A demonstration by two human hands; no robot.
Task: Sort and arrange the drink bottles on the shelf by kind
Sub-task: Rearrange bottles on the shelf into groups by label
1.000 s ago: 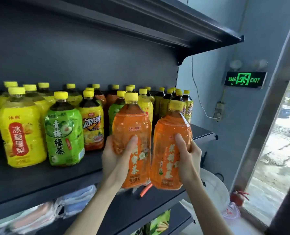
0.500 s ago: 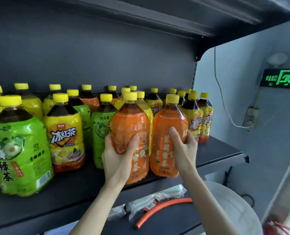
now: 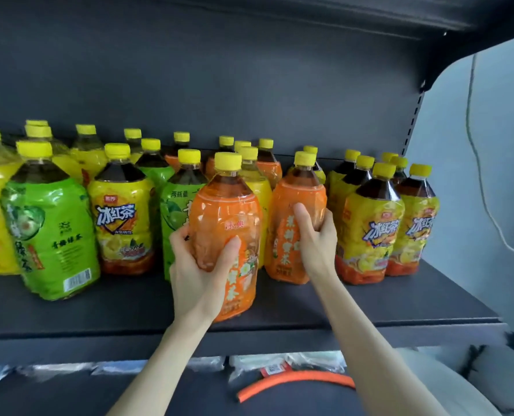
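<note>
My left hand [image 3: 200,267] grips an orange-labelled bottle [image 3: 228,211] with a yellow cap, standing near the front of the dark shelf [image 3: 369,313]. My right hand [image 3: 317,235] grips a second orange bottle [image 3: 291,205], set a little farther back and to the right. Both bottles are upright with their bases on the shelf board. Around them stand mixed bottles: a green-labelled one [image 3: 51,235] at front left, a yellow iced-tea one [image 3: 122,217] beside it, another green one [image 3: 174,211] behind my left hand, and yellow iced-tea bottles [image 3: 369,229] to the right.
Several more yellow, green and orange bottles crowd the back rows. The shelf's right end past the last iced-tea bottle [image 3: 414,223] is bare, with a wall and cable beyond. On the shelf below lie plastic packets and an orange hose [image 3: 294,382].
Both hands carried the two orange bottles up from in front of the shelf edge and onto the shelf board; the right one now stands deeper. The view moved closer to the shelf.
</note>
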